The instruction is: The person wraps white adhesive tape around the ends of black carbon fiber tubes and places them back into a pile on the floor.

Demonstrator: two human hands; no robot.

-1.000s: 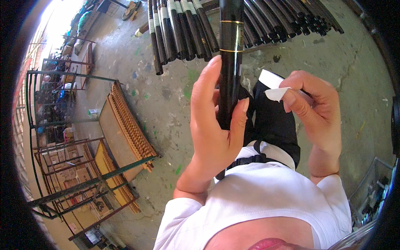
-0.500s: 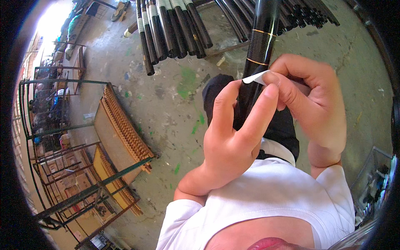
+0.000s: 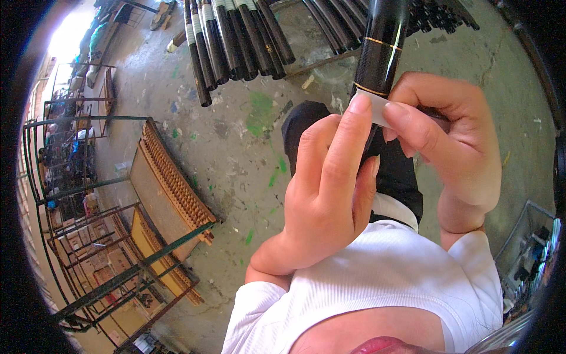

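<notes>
A glossy black pole point(image 3: 380, 59) with two thin gold rings runs from the top edge down between my hands. A small white strip point(image 3: 379, 108), like tape or a label, lies across it just below the lower ring. My left hand point(image 3: 324, 189) is closed around the pole, one fingertip pressing on the strip's left end. At the strip's right end, my right hand point(image 3: 454, 135) pinches it between thumb and bent fingers. The pole's lower part is hidden behind my left hand.
Several black poles with white bands point(image 3: 236, 41) lie ahead, with more dark poles point(image 3: 336, 26) beside them. On the left stand a green metal frame point(image 3: 88, 121) and a board with a notched wooden edge point(image 3: 177, 177). A wire-sided bin point(image 3: 522, 230) is at the right.
The white strip's curled, lifted left end now lies against the pole under a left fingertip. My left finger has moved up onto it; the right hand has shifted slightly right.
</notes>
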